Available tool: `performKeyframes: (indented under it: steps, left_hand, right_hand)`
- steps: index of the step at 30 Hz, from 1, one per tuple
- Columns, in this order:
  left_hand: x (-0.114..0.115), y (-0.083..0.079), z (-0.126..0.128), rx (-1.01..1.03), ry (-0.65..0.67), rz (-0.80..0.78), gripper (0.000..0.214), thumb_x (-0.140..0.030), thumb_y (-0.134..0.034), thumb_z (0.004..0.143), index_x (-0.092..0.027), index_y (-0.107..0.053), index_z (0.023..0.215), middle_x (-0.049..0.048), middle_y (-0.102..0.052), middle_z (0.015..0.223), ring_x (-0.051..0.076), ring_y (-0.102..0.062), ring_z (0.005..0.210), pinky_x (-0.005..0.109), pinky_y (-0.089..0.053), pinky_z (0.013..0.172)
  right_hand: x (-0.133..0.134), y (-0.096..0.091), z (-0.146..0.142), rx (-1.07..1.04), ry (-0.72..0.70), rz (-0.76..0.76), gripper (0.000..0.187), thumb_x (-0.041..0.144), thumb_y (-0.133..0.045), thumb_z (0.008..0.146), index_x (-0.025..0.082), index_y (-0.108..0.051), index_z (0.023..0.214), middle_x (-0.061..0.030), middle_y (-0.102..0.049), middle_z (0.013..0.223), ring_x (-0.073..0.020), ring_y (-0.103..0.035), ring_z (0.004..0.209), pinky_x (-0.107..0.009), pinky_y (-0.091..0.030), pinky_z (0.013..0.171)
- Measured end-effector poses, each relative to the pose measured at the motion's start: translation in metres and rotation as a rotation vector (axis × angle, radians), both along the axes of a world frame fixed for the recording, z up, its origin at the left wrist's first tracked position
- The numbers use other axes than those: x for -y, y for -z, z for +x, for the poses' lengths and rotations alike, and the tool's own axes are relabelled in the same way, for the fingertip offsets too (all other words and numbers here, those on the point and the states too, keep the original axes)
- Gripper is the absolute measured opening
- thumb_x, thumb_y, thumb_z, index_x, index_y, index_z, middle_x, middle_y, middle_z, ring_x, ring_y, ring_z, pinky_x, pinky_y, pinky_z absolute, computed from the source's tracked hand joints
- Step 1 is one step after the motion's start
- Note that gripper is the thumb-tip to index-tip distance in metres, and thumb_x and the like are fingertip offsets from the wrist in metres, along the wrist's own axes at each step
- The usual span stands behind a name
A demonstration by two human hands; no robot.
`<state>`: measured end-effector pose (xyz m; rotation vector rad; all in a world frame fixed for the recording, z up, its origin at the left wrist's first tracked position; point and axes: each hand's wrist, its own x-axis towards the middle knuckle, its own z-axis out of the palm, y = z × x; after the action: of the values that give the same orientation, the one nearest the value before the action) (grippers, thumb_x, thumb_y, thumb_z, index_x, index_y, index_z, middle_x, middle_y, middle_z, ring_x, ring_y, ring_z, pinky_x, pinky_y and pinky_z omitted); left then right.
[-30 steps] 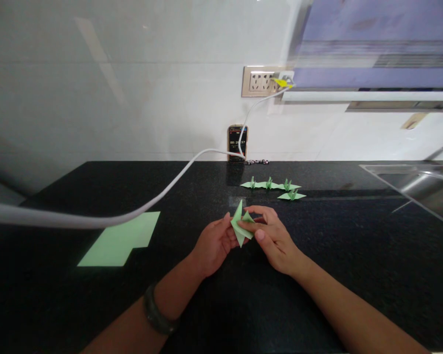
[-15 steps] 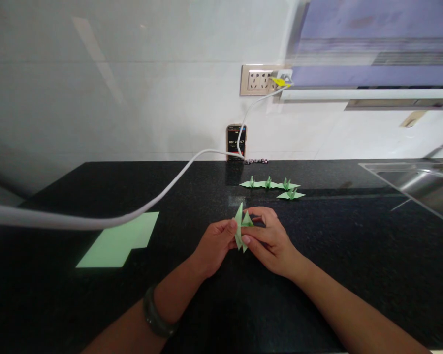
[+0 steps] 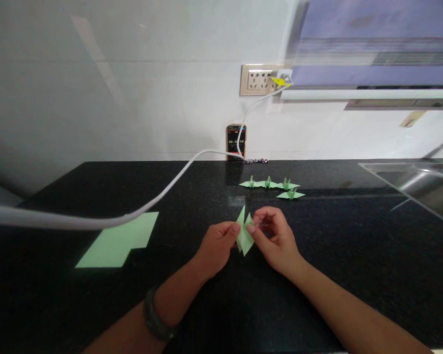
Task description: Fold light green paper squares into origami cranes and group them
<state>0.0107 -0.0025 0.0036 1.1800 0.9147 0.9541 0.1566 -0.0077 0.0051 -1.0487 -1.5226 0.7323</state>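
Note:
A partly folded piece of light green paper (image 3: 245, 240) is held up between my hands over the black countertop, its two pointed flaps facing away from me. My left hand (image 3: 218, 246) pinches its left side, thumb on the near face and the other fingers mostly hidden behind. On the right side, my right hand (image 3: 276, 238) grips the paper between thumb and fingers, with the fingers curled. Beyond my hands, several folded green paper cranes (image 3: 268, 184) stand in a row, and one more crane (image 3: 291, 195) sits just in front of the row's right end.
Flat green paper sheets (image 3: 121, 241) lie at the left. A white cable (image 3: 177, 179) crosses the left foreground and runs to the wall socket (image 3: 258, 80). A phone (image 3: 236, 142) showing a timer leans on the wall. A metal sink (image 3: 421, 179) is at the right.
My right fingers have shifted up and right on the paper, to its right flap. The folded paper has turned to show a broader near face. My left hand keeps its pinch.

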Motion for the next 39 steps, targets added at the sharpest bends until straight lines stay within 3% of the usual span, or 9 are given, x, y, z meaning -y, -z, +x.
performKeyframes:
  steps: [6,13,17,19,22,28,32,39]
  left_hand:
    - [0.0,-0.001,-0.002,-0.201,-0.05,0.122,0.038,-0.047,-0.045,0.075,-0.013,-0.061,0.07,0.0007,-0.054,0.056,0.011,-0.047,0.053,0.023,-0.037,0.051]
    - [0.001,-0.005,-0.004,-0.339,-0.069,0.223,0.037,-0.044,-0.041,0.078,-0.014,-0.058,0.063,-0.0008,-0.051,0.054,0.01,-0.043,0.052,0.021,-0.034,0.05]
    - [-0.001,-0.003,-0.005,-0.341,-0.181,0.208,0.039,-0.046,-0.042,0.076,-0.014,-0.059,0.064,0.0006,-0.053,0.055,0.012,-0.047,0.053,0.022,-0.034,0.049]
    - [-0.002,-0.001,-0.005,-0.334,-0.23,0.204,0.04,-0.047,-0.042,0.076,-0.014,-0.059,0.063,0.0009,-0.054,0.055,0.012,-0.047,0.052,0.022,-0.034,0.049]
    - [-0.003,0.0,-0.006,-0.335,-0.27,0.196,0.041,-0.048,-0.041,0.076,-0.014,-0.057,0.062,-0.0004,-0.051,0.053,0.011,-0.044,0.049,0.021,-0.032,0.047]
    - [-0.003,0.001,-0.005,-0.32,-0.233,0.182,0.041,-0.047,-0.039,0.078,-0.014,-0.054,0.059,-0.0019,-0.049,0.051,0.009,-0.042,0.048,0.021,-0.031,0.046]
    - [-0.003,0.002,-0.005,-0.332,-0.226,0.179,0.041,-0.047,-0.038,0.078,-0.014,-0.053,0.06,-0.0011,-0.051,0.051,0.01,-0.044,0.05,0.021,-0.032,0.047]
    - [-0.003,0.003,-0.006,-0.329,-0.217,0.167,0.041,-0.047,-0.038,0.078,-0.014,-0.053,0.06,-0.0017,-0.048,0.052,0.01,-0.043,0.049,0.021,-0.031,0.047]
  right_hand:
    - [-0.004,-0.003,0.0,-0.054,-0.101,-0.204,0.011,0.027,-0.053,0.077,0.016,-0.055,0.077,0.002,-0.049,0.059,-0.0079,-0.045,0.051,-0.02,-0.037,0.047]
    - [-0.003,0.0,-0.001,-0.053,-0.142,-0.228,0.012,0.029,-0.051,0.078,0.018,-0.052,0.082,0.0025,-0.045,0.061,-0.0082,-0.042,0.051,-0.021,-0.037,0.048]
    - [0.001,-0.004,0.002,0.046,-0.014,-0.023,0.03,0.028,-0.056,0.073,0.021,-0.045,0.099,-0.0023,-0.046,0.083,-0.0119,-0.047,0.067,-0.025,-0.043,0.058]
    - [0.004,-0.008,0.004,0.213,-0.043,0.156,0.033,0.031,-0.064,0.065,0.019,-0.05,0.092,-0.0067,-0.044,0.096,-0.0179,-0.047,0.086,-0.03,-0.044,0.069]
    - [0.005,-0.012,0.004,0.478,-0.102,0.308,0.039,0.037,-0.069,0.058,0.018,-0.057,0.089,-0.0106,-0.04,0.109,-0.026,-0.039,0.105,-0.039,-0.038,0.085]
    - [0.003,-0.009,0.0,0.616,-0.057,0.449,0.011,0.021,-0.059,0.071,0.019,-0.062,0.081,-0.008,-0.041,0.111,-0.024,-0.038,0.108,-0.042,-0.031,0.092]
    - [0.002,-0.009,0.002,0.612,-0.083,0.526,0.012,0.016,-0.057,0.071,0.021,-0.063,0.08,-0.006,-0.041,0.111,-0.0224,-0.039,0.107,-0.041,-0.031,0.092]
    - [0.004,-0.011,0.001,0.561,-0.094,0.535,0.011,0.015,-0.058,0.069,0.02,-0.063,0.077,-0.006,-0.041,0.11,-0.0223,-0.041,0.105,-0.041,-0.032,0.09]
